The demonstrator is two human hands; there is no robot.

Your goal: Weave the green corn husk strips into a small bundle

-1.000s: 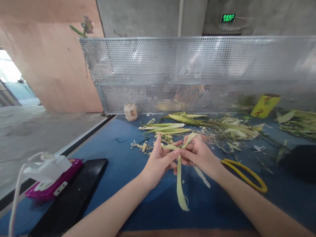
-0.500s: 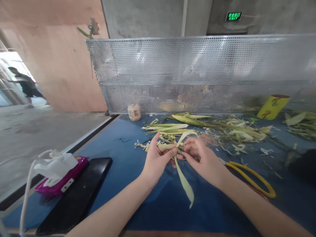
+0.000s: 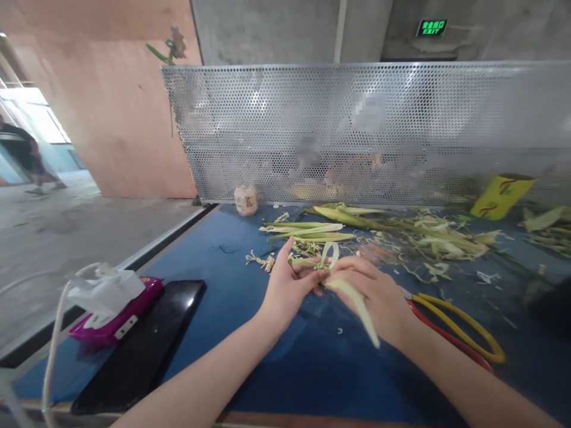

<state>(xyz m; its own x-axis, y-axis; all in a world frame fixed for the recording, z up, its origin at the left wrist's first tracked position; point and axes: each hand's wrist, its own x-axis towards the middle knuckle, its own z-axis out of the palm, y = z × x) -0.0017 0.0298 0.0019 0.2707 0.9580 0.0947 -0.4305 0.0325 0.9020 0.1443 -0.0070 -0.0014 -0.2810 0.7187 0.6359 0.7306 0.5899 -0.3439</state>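
Note:
My left hand (image 3: 285, 282) is closed around a small bundle of pale green corn husk, its thumb pressed on top. From the bundle a husk strip (image 3: 363, 309) bends up in a loop between my hands, and its loose tail hangs over my right fingers. My right hand (image 3: 383, 297) pinches the strip close to the left thumb; its fingertips are partly hidden. Just behind my hands are small knotted husk pieces (image 3: 261, 260) and long husk leaves (image 3: 307, 227). To the right of my right hand, a cutting tool with yellow and red handles (image 3: 464, 324) rests on the table.
A heap of husk scraps (image 3: 446, 238) and a tilted yellow tube (image 3: 502, 196) are at the back right. A small jar (image 3: 245, 200) stands before the perforated metal screen (image 3: 276, 119). On the left are a black phone-like slab (image 3: 143, 345) and a purple power strip (image 3: 116, 315). A person walks far left.
My right hand has drawn the husk strip into a loop, and its tail has swung from hanging below to lying over my right hand. My left hand keeps its hold. A small scrap shows on the table.

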